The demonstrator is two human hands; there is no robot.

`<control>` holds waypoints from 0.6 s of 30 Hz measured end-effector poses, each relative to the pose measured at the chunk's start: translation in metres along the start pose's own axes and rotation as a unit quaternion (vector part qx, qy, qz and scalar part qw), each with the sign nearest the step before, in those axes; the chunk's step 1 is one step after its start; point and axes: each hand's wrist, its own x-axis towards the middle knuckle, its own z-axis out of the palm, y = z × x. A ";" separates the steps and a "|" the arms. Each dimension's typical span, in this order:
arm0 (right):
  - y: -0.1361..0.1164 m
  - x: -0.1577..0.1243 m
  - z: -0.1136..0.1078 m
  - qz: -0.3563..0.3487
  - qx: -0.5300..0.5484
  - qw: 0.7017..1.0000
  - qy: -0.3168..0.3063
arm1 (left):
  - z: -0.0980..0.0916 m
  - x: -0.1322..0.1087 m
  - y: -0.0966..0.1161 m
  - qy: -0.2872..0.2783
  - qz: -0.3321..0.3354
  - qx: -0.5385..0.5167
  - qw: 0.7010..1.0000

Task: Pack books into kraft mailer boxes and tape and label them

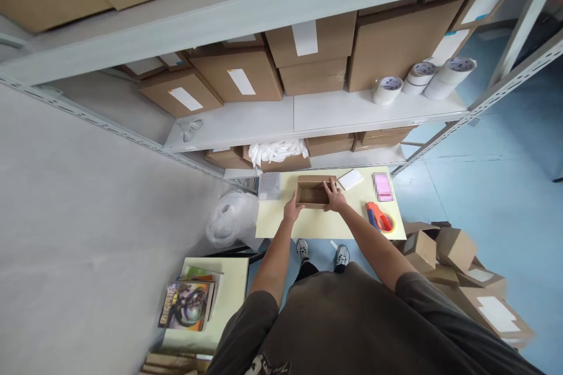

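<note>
A small open cardboard box (pixel 313 205) sits on the pale yellow table (pixel 323 228), its open side facing up and its inside looking bare. My left hand (pixel 292 210) grips its left front corner, thumb along the near side. At the right end my right hand (pixel 335 197) holds the box wall, with fingers reaching over the edge. Just behind the right hand lies a white rectangular item (pixel 350 179). A stack of clear plastic bags (pixel 270 186) lies left of the box. Farther right are a pink pad-like item (pixel 383 187) and an orange and blue tape dispenser (pixel 379 218).
A metal shelf (pixel 264 114) behind the table bears cardboard boxes (pixel 237 76) and white tape rolls (pixel 387 90). Bubble wrap (pixel 233 218) stands at the table's left. Cardboard boxes (pixel 468 281) pile on the floor at right. Magazines (pixel 187 304) lie on a side table (pixel 229 293).
</note>
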 end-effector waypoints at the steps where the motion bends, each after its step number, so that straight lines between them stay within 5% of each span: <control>1: 0.001 0.000 0.000 -0.002 -0.002 1.000 0.007 | 0.003 -0.001 0.000 0.008 -0.003 -0.005 1.000; 10: -0.017 -0.014 -0.014 0.034 -0.022 0.998 0.048 | -0.009 -0.002 -0.015 -0.023 0.024 -0.128 0.991; 15: -0.076 -0.017 -0.010 -0.044 0.034 0.983 0.177 | -0.027 0.003 -0.051 -0.014 0.047 -0.242 0.969; 18: -0.130 0.001 0.004 -0.098 0.085 0.977 0.169 | -0.045 0.015 -0.082 0.004 0.041 -0.275 0.961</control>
